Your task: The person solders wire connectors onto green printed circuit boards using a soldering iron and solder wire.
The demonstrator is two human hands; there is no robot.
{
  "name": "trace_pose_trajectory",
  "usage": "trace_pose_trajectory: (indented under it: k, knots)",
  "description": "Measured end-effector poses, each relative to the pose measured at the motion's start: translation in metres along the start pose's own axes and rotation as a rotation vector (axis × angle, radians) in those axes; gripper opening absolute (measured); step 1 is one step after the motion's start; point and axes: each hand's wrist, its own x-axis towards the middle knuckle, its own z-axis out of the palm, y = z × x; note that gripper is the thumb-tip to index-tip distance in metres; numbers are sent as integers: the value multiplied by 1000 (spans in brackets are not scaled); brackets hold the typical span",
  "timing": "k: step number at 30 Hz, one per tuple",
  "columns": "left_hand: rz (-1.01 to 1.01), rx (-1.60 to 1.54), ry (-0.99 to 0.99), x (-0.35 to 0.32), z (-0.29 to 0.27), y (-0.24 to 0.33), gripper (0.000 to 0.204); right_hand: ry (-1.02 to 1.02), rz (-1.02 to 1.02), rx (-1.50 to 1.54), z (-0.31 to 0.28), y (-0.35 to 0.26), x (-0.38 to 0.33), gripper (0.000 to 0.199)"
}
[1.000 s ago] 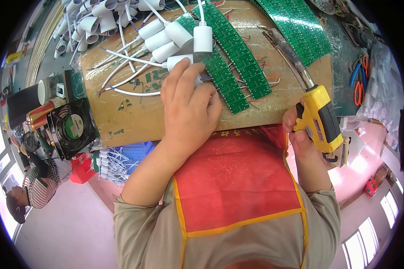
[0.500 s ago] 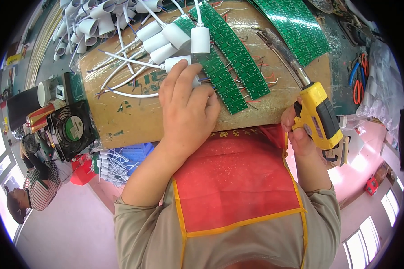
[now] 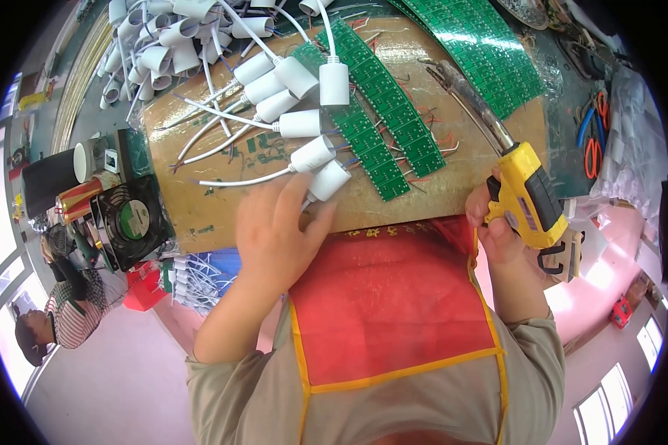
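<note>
My left hand (image 3: pixel 274 233) lies flat, fingers spread, touching a white capacitor (image 3: pixel 326 180). Right hand (image 3: pixel 501 222) clamped on yellow glue gun (image 3: pixel 531 196). Green PCB strip (image 3: pixel 378 111) at 1 o'clock of left hand, w/ black fan (image 3: pixel 130 220) at 9.

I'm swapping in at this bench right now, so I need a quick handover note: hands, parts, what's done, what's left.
Left hand: fingers on the nearest white cylinder cap at the cardboard sheet edge.
Right hand: grips the yellow glue gun, nozzle on the cardboard, away from the caps.
Parts: wired caps line up along a green circuit board strip; loose caps piled behind.
Done or left: cannot tell which caps are glued.
</note>
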Motion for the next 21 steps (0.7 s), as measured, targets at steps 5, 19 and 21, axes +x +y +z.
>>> trace_pose_trajectory:
  k: [5,19,21]
  knots:
    - [194,34,-26,13,-10,-1,39,22,16,-8,-3,4,-1,86]
    - [169,-172,72,92,-12,-49,22,73,-20,-14,-3,8,1,85]
    - [54,-174,195,96,-18,-60,18,67,-25,-7,-4,9,1,85]
